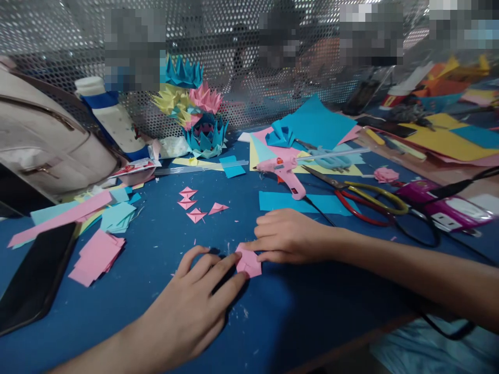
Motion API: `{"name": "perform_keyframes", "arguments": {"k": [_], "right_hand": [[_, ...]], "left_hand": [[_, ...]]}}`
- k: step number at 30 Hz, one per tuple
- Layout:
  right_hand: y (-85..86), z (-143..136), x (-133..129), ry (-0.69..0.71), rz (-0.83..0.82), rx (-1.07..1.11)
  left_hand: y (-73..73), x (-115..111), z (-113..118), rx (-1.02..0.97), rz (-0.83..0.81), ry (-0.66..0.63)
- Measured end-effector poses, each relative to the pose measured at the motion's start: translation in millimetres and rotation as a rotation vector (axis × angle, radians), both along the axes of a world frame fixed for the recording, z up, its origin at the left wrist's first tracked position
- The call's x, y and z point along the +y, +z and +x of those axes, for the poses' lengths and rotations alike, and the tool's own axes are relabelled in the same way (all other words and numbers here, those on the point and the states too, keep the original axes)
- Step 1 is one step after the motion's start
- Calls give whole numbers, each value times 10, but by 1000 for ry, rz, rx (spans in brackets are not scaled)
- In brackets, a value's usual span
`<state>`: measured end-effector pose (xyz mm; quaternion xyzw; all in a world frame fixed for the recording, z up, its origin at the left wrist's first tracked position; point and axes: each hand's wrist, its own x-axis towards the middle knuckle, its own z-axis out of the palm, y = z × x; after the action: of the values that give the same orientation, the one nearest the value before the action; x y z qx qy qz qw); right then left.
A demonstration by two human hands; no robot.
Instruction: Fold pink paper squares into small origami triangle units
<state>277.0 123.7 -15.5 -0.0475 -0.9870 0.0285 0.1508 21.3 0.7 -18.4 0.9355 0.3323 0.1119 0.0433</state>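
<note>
A small pink piece of paper (249, 261), partly folded, lies on the blue table between my hands. My left hand (198, 296) holds its left edge down with the thumb and index finger, the other fingers spread on the tabletop. From the right, my right hand (290, 238) pinches and presses the paper's upper right side, its other fingers curled. Several folded pink paper triangles (196, 215) sit beyond my left hand. To the left is a stack of pink paper squares (97, 257), with light blue squares (117, 217) behind it.
A pink glue gun (286, 174) and scissors (366, 200) lie beyond my right hand. A black phone (37, 275) is at the left, near a bag (47, 145) and bottle (113, 117). Folded paper flowers (205, 135) stand at the back. A purple power strip (444, 208) trails cords.
</note>
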Motion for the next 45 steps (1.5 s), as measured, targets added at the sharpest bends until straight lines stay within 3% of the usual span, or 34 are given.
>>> {"name": "perform_keyframes", "arguments": {"k": [8,13,24,27,33,45], "right_hand": [[44,14,-18,96,-163,-12],[118,-19,-67,192,-282,-21],[109,-39,-88,179,-279,58],[109,-19,-50,191,-285,41],[125,20,5,202,-318,82],[116,27,-3,203,-351,88]], "left_hand": [[96,117,38,-153,-288,87],[93,146,38,-213,-296,85],[97,211,45,-172,-286,39],[71,220,12,-163,-243,18],[0,224,-82,-162,60,-122],[0,214,-83,-71,123,-155]]}}
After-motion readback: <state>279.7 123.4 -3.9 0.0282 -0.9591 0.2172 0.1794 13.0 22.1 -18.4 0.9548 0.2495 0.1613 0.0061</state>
